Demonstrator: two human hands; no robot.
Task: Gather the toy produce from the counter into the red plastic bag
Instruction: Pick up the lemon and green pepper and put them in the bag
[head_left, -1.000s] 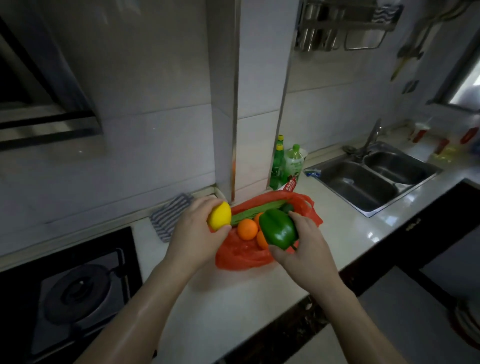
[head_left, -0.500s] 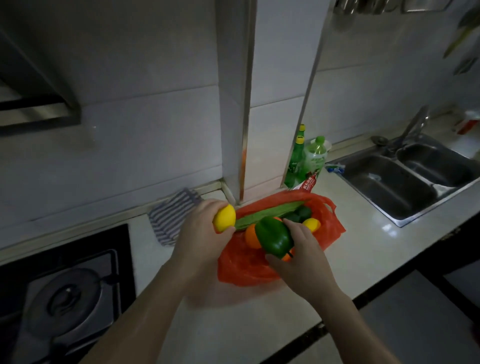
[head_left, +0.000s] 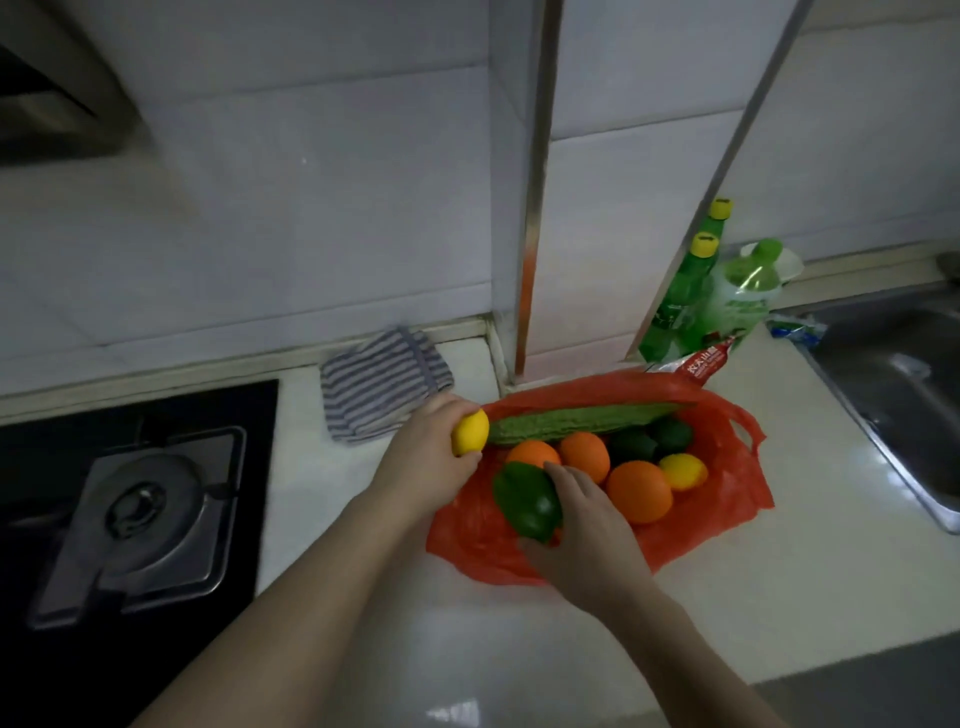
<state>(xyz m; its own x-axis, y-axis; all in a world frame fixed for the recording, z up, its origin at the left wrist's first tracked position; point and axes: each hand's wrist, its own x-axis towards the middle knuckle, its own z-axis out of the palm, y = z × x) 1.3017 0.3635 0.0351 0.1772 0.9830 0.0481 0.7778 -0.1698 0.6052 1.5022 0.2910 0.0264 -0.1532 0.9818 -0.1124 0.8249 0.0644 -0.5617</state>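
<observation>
Toy produce: nearly all piled on the red plastic bag (head_left: 748, 467), which lies spread out flat on the desk (head_left: 519, 649).

Nearest: right grip (head_left: 587, 530) wrapped round green pepper (head_left: 527, 501), fingers over the top, at the bag's near-left edge, just beside the oranges (head_left: 639, 491). Left grip (head_left: 426, 467) closed round a yellow lemon (head_left: 470, 432) at the bag's left rim, right by the end of the bitter gourd (head_left: 576, 418); touching or not, cannot tell.

Further in: three oranges, second lemon (head_left: 683, 471), two dark green fruits (head_left: 634, 446), gourd lying across the far side. Inside the bag mouth or just on top of the film: cannot tell.

Step in hand, as judged: adding the last two pieces. Only those two seen off the pile, so probably close to done.

Next move calls for lowering the pepper into the gap by the oranges and letting go, then the same for the lemon. Round pieces on thin film likely to roll, so worth lifting the handles afterwards to cup the lot.

Desk: pale, glossy, reflective. Striped cloth (head_left: 382, 389) behind left grip, against the wall. Gas hob (head_left: 140, 509) far left on black glass. Green bottles (head_left: 691, 286) in the corner behind the bag, red-and-white packet (head_left: 701, 364) leaning there. Steel sink (head_left: 904, 395) at right edge. White tiled wall (head_left: 311, 208) beyond, with metal trim strips. Dim light.
</observation>
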